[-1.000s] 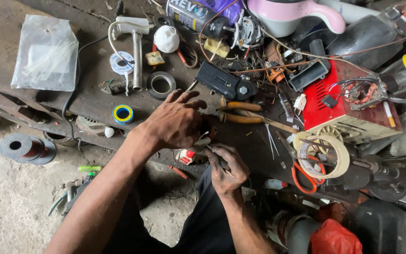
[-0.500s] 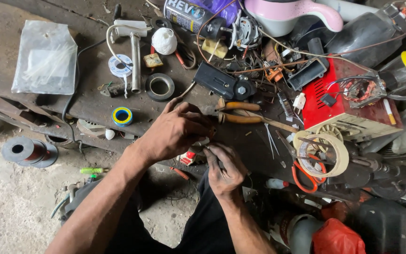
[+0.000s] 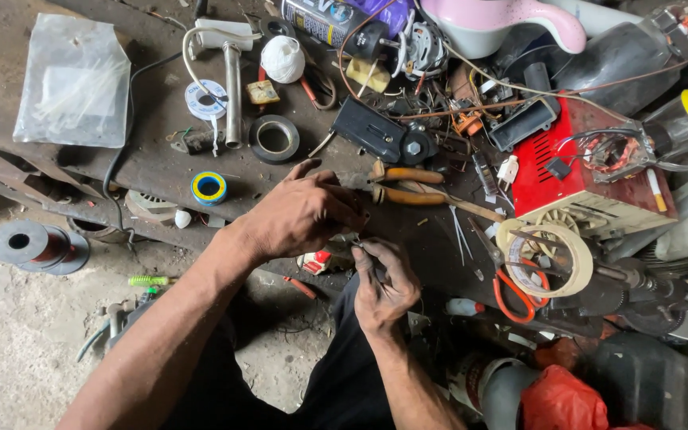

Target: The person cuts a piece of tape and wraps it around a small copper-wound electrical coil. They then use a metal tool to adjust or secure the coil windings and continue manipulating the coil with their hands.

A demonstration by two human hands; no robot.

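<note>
Right hand (image 3: 384, 283) nearest, fingers curled shut around a small dark part (image 3: 365, 253), too small to identify. Left hand (image 3: 306, 213) just beyond, touching same part, fingers bent over it; grip not discernible. Orange-handled pliers (image 3: 408, 185) immediately beyond left hand. Black tape roll (image 3: 273, 139) farther.
</note>
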